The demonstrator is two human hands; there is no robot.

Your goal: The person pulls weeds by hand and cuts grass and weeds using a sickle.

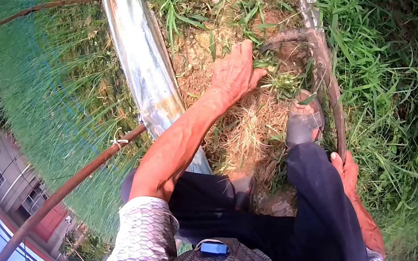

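My left hand (233, 70) reaches down to the bare soil (199, 45), its thumb spread from the fingers beside small green weeds (284, 82). Nothing can be made out in its grip. Closed round the lower end of a wooden handle (336, 105) is my right hand (346, 169). The handle runs up to a curved, soil-coloured tool head (287, 37), which rests over the ground right of my left fingertips. Dry, straw-like grass (250, 132) lies below my left hand, next to my shoe (303, 122).
A shiny plastic sheet edge (143, 57) runs diagonally on the left, with tall thin green plants (47, 96) beyond it. A wooden pole (77, 180) slants at the lower left. Dense grass (375, 76) grows on the right. Buildings (6, 167) stand at the far left.
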